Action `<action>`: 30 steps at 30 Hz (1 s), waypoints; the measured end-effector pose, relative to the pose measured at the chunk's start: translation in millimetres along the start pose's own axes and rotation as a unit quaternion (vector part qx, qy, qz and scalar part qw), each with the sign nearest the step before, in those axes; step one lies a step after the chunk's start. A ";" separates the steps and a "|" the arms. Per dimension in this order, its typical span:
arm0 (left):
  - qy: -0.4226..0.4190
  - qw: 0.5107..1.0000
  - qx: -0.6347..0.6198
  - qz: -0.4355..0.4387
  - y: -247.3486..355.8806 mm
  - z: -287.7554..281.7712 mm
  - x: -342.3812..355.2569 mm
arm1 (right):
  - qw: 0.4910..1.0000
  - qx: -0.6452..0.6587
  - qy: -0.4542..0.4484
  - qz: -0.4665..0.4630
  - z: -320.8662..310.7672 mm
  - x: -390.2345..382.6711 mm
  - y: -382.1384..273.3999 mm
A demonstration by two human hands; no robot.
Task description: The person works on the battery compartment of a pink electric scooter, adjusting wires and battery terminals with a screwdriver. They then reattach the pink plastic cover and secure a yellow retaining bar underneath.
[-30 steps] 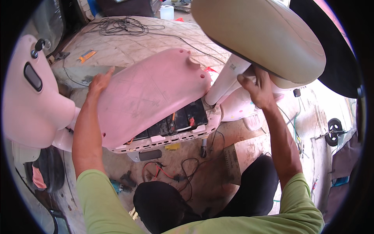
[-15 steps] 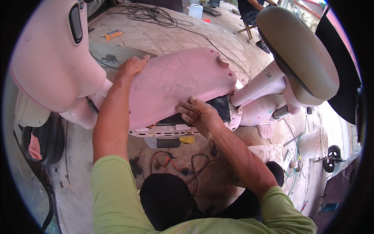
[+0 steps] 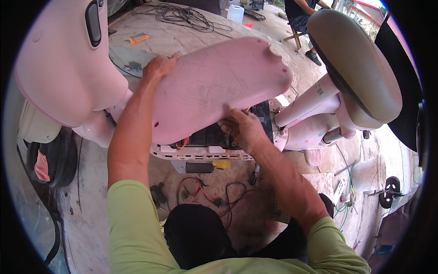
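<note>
A pink plastic floorboard cover point(image 3: 219, 82) is tilted up off the frame of a pink electric scooter point(image 3: 68, 68). My left hand point(image 3: 160, 66) grips its far left edge, the fingertips hidden behind it. At the near edge, my right hand point(image 3: 244, 128) holds the cover between thumb and fingers, the fingers curled underneath. Below the cover, black batteries point(image 3: 210, 136) and some orange wires point(image 3: 182, 143) show in the open compartment, whose slotted pink rim point(image 3: 205, 155) runs along the near side.
The scooter's brown seat point(image 3: 353, 68) rises at the right. Red and black cables point(image 3: 200, 189) lie on the floor before my knees. Farther off are a coil of black cable point(image 3: 178, 18), an orange packet point(image 3: 138, 39), a white jug point(image 3: 235, 13) and a seated person point(image 3: 301, 18).
Both hands have raised the cover, its right end most, tilting it up and away from the compartment. More of the batteries and wires now shows.
</note>
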State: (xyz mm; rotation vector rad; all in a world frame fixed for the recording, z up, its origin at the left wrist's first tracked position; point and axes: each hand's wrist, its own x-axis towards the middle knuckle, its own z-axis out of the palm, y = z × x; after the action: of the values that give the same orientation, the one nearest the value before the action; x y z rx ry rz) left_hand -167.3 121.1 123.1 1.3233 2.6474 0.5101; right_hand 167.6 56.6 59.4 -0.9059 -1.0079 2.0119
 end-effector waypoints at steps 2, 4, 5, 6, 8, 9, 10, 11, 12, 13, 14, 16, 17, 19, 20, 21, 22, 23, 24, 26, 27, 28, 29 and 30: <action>0.023 0.999 -0.033 -0.015 -5.4 -4.8 9.5 | 0.994 -0.087 0.027 -0.058 9.2 3.7 -23.7; 0.060 0.996 -0.062 -0.024 -8.3 -2.7 19.7 | 0.985 -0.131 0.038 -0.103 14.8 8.4 -45.2; 0.072 0.995 -0.073 -0.019 -8.5 -4.9 24.7 | 0.983 -0.140 0.034 -0.110 15.3 14.1 -52.5; 0.082 0.993 -0.086 -0.014 -3.9 -8.5 25.1 | 0.981 -0.150 0.033 -0.117 12.9 19.9 -59.5; 0.085 0.990 -0.111 -0.003 2.3 -12.8 22.5 | 0.981 -0.141 0.043 -0.127 6.0 32.2 -67.3; 0.080 0.989 -0.121 0.004 8.8 -17.2 15.9 | 0.982 -0.120 0.055 -0.132 1.4 38.8 -68.7; 0.076 0.988 -0.131 0.009 12.4 -21.6 11.1 | 0.984 -0.098 0.064 -0.137 0.2 42.5 -70.5; 0.050 0.986 -0.155 0.033 14.1 -24.0 7.4 | 0.984 -0.091 0.085 -0.126 -0.4 43.2 -73.3; 0.026 0.982 -0.178 0.057 14.7 -26.8 5.1 | 0.983 -0.083 0.098 -0.131 -3.4 45.4 -79.2; -0.001 0.976 -0.201 0.079 16.7 -27.8 -0.1 | 0.982 -0.074 0.113 -0.134 -10.8 48.9 -84.7; -0.030 0.974 -0.208 0.089 19.4 -29.8 -4.2 | 0.980 -0.065 0.128 -0.136 -15.0 52.2 -89.4; -0.091 0.965 -0.223 0.104 28.7 -35.9 -24.7 | 0.968 -0.055 0.201 -0.141 -9.4 47.9 -111.0; -0.083 0.963 -0.237 0.096 35.7 -34.6 -38.2 | 0.958 -0.074 0.238 -0.142 -21.1 55.4 -117.7; -0.059 0.960 -0.263 0.079 44.4 -34.3 -72.8 | 0.956 -0.074 0.242 -0.150 -50.2 65.0 -126.1; -0.046 0.946 -0.314 0.072 43.6 -33.9 -90.5 | 0.963 -0.056 0.212 -0.154 -64.2 68.0 -126.6; -0.033 0.929 -0.364 0.063 41.6 -31.3 -108.9 | 0.972 -0.033 0.180 -0.144 -75.3 68.3 -124.5; -0.021 0.909 -0.412 0.058 39.5 -26.3 -125.6 | 0.981 -0.032 0.135 -0.134 -80.4 68.8 -119.6; -0.004 0.905 -0.423 0.049 35.1 -20.7 -142.8 | 0.988 -0.030 0.088 -0.123 -84.2 68.7 -114.1; 0.014 0.901 -0.431 0.039 29.7 -15.6 -160.2 | 0.993 -0.025 0.040 -0.111 -86.7 68.6 -107.5; -0.022 0.868 -0.496 0.027 -4.9 7.2 -183.0 | 0.993 -0.064 -0.030 -0.097 -77.8 59.0 -109.9; -0.050 0.838 -0.542 0.034 -6.8 15.0 -201.0 | 0.992 -0.077 -0.044 -0.091 -73.9 54.8 -111.6; -0.073 0.806 -0.586 0.037 -11.3 21.0 -221.8 | 0.991 -0.090 -0.062 -0.083 -69.3 52.3 -110.0; -0.096 0.811 -0.578 0.020 -20.0 24.7 -238.4 | 0.986 -0.126 -0.067 -0.080 -66.9 48.6 -109.0; -0.124 0.811 -0.572 0.008 -25.0 31.9 -249.3 | 0.981 -0.166 -0.063 -0.082 -70.6 42.6 -110.7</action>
State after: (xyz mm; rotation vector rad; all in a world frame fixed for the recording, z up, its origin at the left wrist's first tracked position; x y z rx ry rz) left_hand -26.7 -83.8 77.5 0.8675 1.5170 1.4730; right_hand 233.6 166.7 110.1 -0.8390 -1.4722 1.8106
